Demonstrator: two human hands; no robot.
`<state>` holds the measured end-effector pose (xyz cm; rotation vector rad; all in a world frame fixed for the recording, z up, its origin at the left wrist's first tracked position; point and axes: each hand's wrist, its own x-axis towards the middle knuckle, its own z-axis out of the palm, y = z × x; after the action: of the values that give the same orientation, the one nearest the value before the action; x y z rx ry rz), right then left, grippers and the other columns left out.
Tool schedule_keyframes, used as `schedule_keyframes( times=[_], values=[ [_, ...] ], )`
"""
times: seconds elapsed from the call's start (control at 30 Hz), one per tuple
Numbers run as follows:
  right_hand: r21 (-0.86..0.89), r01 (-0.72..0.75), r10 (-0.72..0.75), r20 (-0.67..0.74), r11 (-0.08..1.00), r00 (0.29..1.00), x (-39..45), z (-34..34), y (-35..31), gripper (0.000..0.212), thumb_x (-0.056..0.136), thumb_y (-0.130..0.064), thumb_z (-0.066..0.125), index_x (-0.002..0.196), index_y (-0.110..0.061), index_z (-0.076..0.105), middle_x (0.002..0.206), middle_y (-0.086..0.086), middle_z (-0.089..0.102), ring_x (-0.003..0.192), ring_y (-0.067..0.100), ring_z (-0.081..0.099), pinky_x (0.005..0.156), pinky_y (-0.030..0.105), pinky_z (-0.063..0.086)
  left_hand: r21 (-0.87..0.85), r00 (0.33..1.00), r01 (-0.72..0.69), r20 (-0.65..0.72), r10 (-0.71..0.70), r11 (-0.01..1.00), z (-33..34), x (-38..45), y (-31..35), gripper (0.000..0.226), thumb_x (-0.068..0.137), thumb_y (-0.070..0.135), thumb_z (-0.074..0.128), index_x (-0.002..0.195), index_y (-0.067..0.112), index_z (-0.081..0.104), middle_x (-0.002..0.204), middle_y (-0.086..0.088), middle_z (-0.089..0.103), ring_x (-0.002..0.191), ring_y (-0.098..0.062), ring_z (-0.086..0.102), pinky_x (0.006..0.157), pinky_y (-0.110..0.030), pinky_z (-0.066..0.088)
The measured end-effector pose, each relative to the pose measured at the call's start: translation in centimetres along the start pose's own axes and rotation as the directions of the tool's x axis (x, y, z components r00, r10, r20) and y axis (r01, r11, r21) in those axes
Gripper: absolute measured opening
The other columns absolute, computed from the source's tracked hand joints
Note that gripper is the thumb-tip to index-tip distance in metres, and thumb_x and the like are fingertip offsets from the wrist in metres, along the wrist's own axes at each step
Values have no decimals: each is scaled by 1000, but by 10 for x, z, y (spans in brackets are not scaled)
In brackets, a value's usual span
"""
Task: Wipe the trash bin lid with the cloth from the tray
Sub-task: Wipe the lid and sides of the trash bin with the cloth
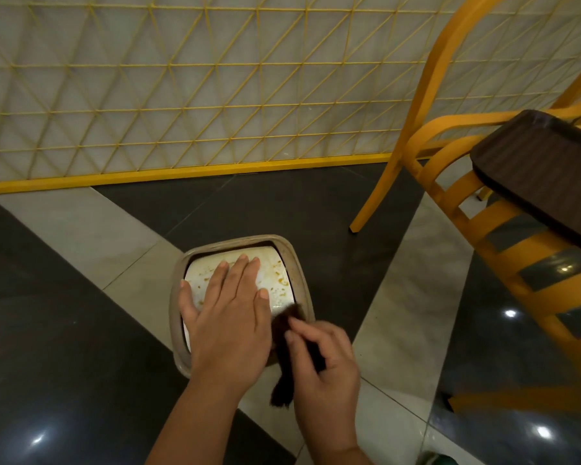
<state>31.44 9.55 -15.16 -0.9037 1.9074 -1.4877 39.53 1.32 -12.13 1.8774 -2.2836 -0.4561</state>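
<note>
A small trash bin stands on the floor below me, its beige rim (294, 263) framing a white swing lid (275, 280) spotted with orange-brown stains. My left hand (227, 313) lies flat on the lid with straight fingers, covering its near half. My right hand (322, 357) pinches a dark brown cloth (282, 330) at the bin's near right corner; one end of the cloth hangs down between my wrists. The dark brown tray (544, 172) rests on a yellow chair at the right, with nothing visible on it.
The yellow slatted chair (503, 236) stands close at the right, its leg on the floor just beyond the bin. A partition of yellow lattice (182, 88) runs across the back. The floor is glossy dark and pale tiles.
</note>
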Motion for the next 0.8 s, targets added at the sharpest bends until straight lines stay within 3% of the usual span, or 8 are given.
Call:
schedule_keyframes(
  times=[0.1, 0.27, 0.33, 0.43, 0.6, 0.67, 0.8],
  values=[
    [-16, 33, -34, -26, 999, 999, 34, -3, -15, 25, 86, -15, 67, 98, -36, 68, 101, -19, 58, 101, -6, 55, 83, 5, 45, -1, 999, -31, -16, 31, 1000, 0, -1, -2, 53, 95, 43, 10, 147, 39, 13, 156, 19, 13, 144, -3, 2, 115, -45, -12],
    [172, -336, 342, -8, 926, 940, 54, -6, 6, 17, 90, -23, 63, 99, -34, 72, 104, -16, 66, 101, 1, 61, 88, 22, 51, -42, 996, -85, -39, 83, 995, 3, 1, -8, 68, 83, 54, -3, 143, 41, 27, 150, 20, 27, 141, -3, 14, 114, -43, -12],
    [189, -410, 423, -33, 892, 906, 36, -9, 16, 19, 91, -19, 60, 97, -33, 71, 106, -11, 67, 103, 6, 61, 83, 18, 50, -67, 993, -112, -44, 109, 991, 4, 2, -8, 64, 85, 55, 0, 138, 43, 33, 146, 21, 34, 139, -2, 20, 114, -47, -9],
    [214, -379, 402, -70, 900, 913, 13, -12, 15, 22, 90, -15, 60, 94, -34, 71, 104, -12, 66, 99, 3, 61, 81, 18, 51, -51, 991, -127, -55, 124, 991, 6, 2, -4, 55, 88, 52, 5, 133, 45, 37, 143, 21, 38, 138, -4, 23, 113, -51, -4],
    [105, -78, 84, -49, 991, 995, 31, -11, -7, 23, 88, -13, 64, 100, -31, 72, 101, -17, 63, 100, -4, 58, 84, 10, 50, -7, 992, -114, -62, 114, 993, 11, 1, -4, 60, 87, 51, 0, 139, 45, 30, 149, 21, 30, 142, -5, 16, 113, -50, -8],
    [123, -109, 118, -67, 986, 991, 44, -10, -3, 22, 89, -16, 64, 99, -33, 72, 102, -16, 64, 98, -6, 59, 84, 9, 49, -5, 992, -105, -68, 104, 994, 12, 2, -1, 62, 87, 51, -1, 140, 43, 30, 150, 20, 29, 142, -6, 16, 113, -51, -8],
    [178, -329, 347, -74, 927, 935, 24, -8, 17, 22, 91, -19, 60, 97, -37, 69, 106, -14, 64, 102, 2, 61, 89, 25, 52, 9, 993, -84, -76, 85, 996, 14, 2, 1, 63, 88, 50, -2, 141, 42, 31, 150, 18, 31, 142, -8, 18, 113, -54, -4]
  ],
)
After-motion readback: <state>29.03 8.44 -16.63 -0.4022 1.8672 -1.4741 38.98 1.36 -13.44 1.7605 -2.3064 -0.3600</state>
